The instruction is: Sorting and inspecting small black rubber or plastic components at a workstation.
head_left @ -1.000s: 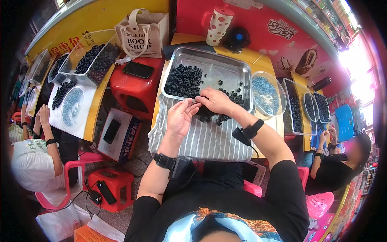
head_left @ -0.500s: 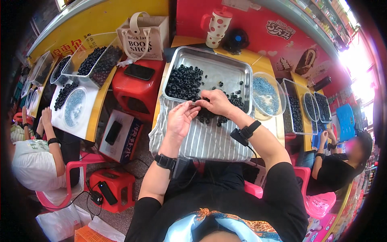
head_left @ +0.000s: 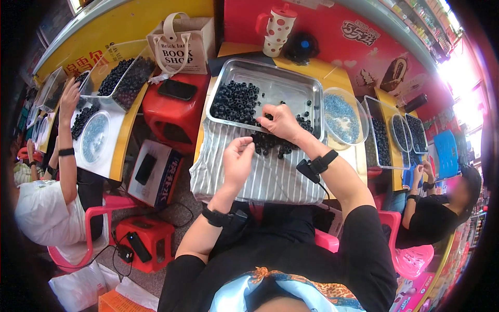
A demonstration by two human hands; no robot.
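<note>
A metal tray (head_left: pixel 286 77) holds a heap of small black pieces with holes, like chunky beads (head_left: pixel 235 101); more of them lie on a striped cloth (head_left: pixel 223 179) along its near rim. My right hand (head_left: pixel 283 124) is over that near rim, thumb and fingers pinched together. Lower and to the left, above the cloth, my left hand (head_left: pixel 238 162) has its fingers bent in and the tips against the thumb. Whatever either hand holds is too small or hidden. A round clear tub (head_left: pixel 365 127) with tiny light-blue pieces stands right of the tray.
Behind the tray are a spotted tumbler (head_left: pixel 279 31) and a small dark fan (head_left: pixel 303 48). At left, a red stool (head_left: pixel 169 106) bears a phone (head_left: pixel 178 90), with a canvas bag (head_left: pixel 200 39) behind. Co-workers sit at tables left (head_left: pixel 47 208) and right (head_left: pixel 431 218) with similar tubs.
My hands, together at the tray's near rim before, are now apart: the left has drawn down toward me, the right has shifted slightly up over the tray. The left co-worker has raised an arm.
</note>
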